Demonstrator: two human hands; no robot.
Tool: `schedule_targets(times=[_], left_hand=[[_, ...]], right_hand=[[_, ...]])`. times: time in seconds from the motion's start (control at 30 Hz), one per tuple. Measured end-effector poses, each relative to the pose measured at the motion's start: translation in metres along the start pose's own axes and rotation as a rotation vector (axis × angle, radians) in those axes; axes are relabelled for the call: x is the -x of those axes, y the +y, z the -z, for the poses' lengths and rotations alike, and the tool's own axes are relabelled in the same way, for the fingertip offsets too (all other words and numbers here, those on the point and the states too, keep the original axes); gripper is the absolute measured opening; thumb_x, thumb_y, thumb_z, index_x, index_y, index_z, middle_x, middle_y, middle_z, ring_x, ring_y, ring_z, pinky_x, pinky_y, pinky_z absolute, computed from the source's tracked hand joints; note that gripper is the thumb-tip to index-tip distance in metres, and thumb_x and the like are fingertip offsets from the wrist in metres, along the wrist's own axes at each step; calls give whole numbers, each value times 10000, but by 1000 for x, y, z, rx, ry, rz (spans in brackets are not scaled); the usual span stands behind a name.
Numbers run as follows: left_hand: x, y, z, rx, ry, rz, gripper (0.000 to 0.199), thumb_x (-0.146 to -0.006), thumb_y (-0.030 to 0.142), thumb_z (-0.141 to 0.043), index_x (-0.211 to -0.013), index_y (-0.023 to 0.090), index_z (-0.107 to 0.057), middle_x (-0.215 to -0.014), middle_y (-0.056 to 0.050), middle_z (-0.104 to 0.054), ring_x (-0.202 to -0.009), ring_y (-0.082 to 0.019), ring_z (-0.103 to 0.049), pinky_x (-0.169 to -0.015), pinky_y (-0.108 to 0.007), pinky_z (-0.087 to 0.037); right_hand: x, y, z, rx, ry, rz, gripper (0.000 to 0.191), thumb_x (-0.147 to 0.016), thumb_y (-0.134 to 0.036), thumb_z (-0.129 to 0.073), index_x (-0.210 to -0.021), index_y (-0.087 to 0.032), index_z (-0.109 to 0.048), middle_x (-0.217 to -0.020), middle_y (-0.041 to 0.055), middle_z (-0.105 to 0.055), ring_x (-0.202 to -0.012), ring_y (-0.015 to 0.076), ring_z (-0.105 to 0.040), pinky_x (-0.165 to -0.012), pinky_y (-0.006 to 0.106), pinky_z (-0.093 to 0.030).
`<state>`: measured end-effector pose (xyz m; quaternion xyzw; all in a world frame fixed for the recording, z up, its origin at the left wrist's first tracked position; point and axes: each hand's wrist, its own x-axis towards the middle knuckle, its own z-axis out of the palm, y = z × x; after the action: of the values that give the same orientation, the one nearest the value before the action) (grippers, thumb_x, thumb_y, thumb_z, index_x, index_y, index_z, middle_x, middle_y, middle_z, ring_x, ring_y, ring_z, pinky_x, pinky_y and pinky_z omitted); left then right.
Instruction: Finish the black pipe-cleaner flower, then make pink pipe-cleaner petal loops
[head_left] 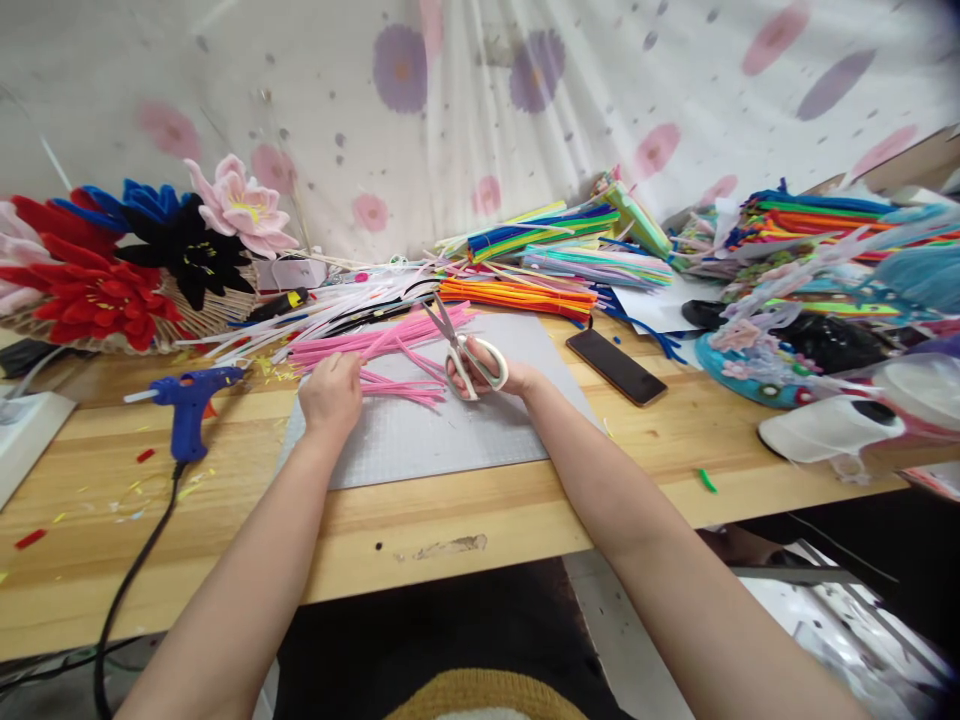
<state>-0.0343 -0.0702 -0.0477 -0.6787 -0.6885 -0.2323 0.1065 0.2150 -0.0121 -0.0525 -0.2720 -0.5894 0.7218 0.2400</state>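
Note:
My right hand (487,378) holds a pair of scissors (459,345) with white handles, its blades parted and pointing up and away from me. On the left of the grey cutting mat (450,440), my left hand (332,392) is closed with its fingers on the pink pipe cleaners (405,388). Some of those stems fan out to the right, towards the scissors. More pink stems (322,350) lie in a bunch just behind my left hand. The tips of my left fingers are partly hidden.
A blue glue gun (191,405) with a black cord rests on the left. Fuzzy flowers (105,290) stand behind it. Bundles of orange pipe cleaners (517,293) and other colours line the back. A phone (616,366) and a white bottle (829,428) are at right.

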Motion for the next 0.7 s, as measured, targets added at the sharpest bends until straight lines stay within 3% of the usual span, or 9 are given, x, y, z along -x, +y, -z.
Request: schedule_targets(times=[0.1,0.2,0.27,0.33,0.43,0.53,0.63,0.7], left_hand=[[-4,-9,3,28,16,6,392,-925,308,-263,-1009,187,-626,-947,-94,-621,-940,-216,-546,-768,-309,-378],[-5,-16,2,84,-111,-165,375,-918,336,-293,-1036,214,-627,-949,-74,-599,-946,-201,-536,-764,-293,-392],[-5,-18,-1,111,-211,-279,355,-903,350,-333,-1030,229,-641,-931,-68,-580,-921,-196,-530,-765,-295,-404],[-3,-19,-3,126,-256,-343,331,-876,342,-386,-1032,226,-653,-952,-74,-566,-931,-200,-520,-811,-316,-411],[-1,-18,-2,150,-224,-364,363,-785,251,-481,-1117,206,-621,-1132,-97,-525,-1083,-229,-477,-944,-368,-373],[-2,-12,2,193,-203,-339,476,-710,188,-504,-1181,198,-569,-1267,-103,-454,-1214,-239,-407,-1029,-382,-320],[-10,2,2,233,-299,-430,509,-739,296,-537,-1237,194,-516,-1351,-108,-405,-1278,-242,-362,-1058,-385,-297],[-19,13,-2,204,-398,-530,657,-716,420,-597,-1307,176,-447,-1426,-129,-333,-1327,-266,-300,-1081,-402,-257]], right_hand=[[6,-6,12,75,174,142,594,-770,-746,-345,-807,-171,-490,-613,-2,-508,-525,107,-520,-402,189,-311],[9,-8,29,250,517,260,504,-774,-690,-414,-855,-195,-464,-661,-13,-500,-566,106,-502,-482,209,-355],[12,-6,39,472,764,229,464,-734,-636,-520,-901,-207,-459,-728,-10,-521,-631,121,-506,-566,237,-392],[16,-4,47,738,899,130,458,-693,-575,-602,-936,-206,-482,-816,9,-557,-718,149,-524,-649,272,-410],[20,2,54,1055,864,25,441,-673,-472,-656,-985,-183,-538,-961,65,-594,-871,203,-543,-755,316,-416],[20,7,57,1240,764,37,440,-695,-398,-645,-1057,-159,-573,-1065,111,-592,-998,232,-524,-862,338,-397],[18,12,61,1265,720,36,476,-705,-414,-640,-1095,-146,-589,-1087,127,-588,-1022,234,-521,-892,337,-390],[17,14,64,1232,743,19,525,-683,-439,-667,-1107,-137,-594,-1084,130,-588,-1013,233,-527,-882,329,-400]])
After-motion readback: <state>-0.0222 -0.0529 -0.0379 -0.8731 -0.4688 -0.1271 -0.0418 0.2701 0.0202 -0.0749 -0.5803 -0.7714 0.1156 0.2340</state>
